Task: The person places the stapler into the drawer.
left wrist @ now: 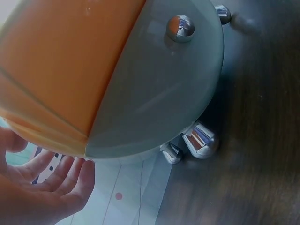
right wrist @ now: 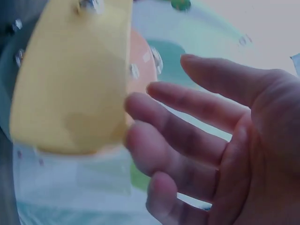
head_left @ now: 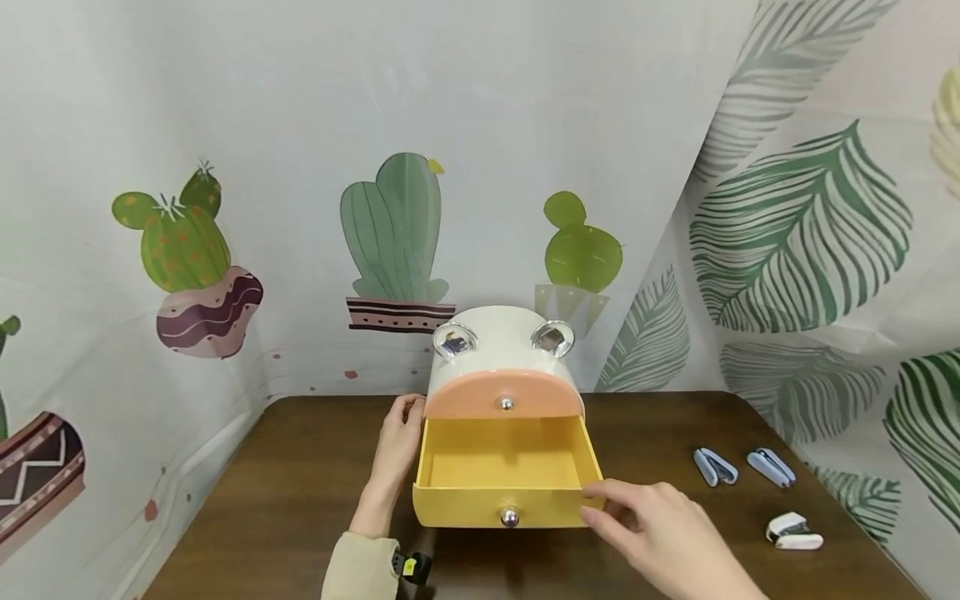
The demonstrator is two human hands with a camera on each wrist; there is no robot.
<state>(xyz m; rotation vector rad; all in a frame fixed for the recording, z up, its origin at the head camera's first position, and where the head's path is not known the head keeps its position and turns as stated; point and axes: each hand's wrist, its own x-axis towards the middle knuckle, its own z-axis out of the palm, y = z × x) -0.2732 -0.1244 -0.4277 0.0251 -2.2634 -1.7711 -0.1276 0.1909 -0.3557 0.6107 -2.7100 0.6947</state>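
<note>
1. Drawer [head_left: 457,507], yellow, stands pulled out from the middle of the cabinet [head_left: 495,342] and hides the cabinet's lower front in the head view; its inside shows no contents.
2. Right hand [head_left: 667,537] is loose and grasps nothing, its fingers near the drawer's right front corner; whether a fingertip touches is hard to tell, as the right wrist view is blurred. Its forearm is cut off by the frame.
3. Left hand [head_left: 397,446] lies relaxed and ungripping beside the cabinet's left side, its fingertips partly hidden.
4. Smooth, glossy surfaces cover the rounded white shell, peach upper panel [head_left: 465,397] and grey-green lower panel [left wrist: 150,89], with round silvery knobs, shiny feet [left wrist: 201,140] and two mirror-like ears [head_left: 454,340].
5. Two bluish staplers [head_left: 715,467] and a white stapler [head_left: 793,532] lie on the right of the dark, wood-grained bench [head_left: 262,500], clear of the drawer.
6. Cloth [head_left: 300,83] printed with cacti and leaves hangs behind.
</note>
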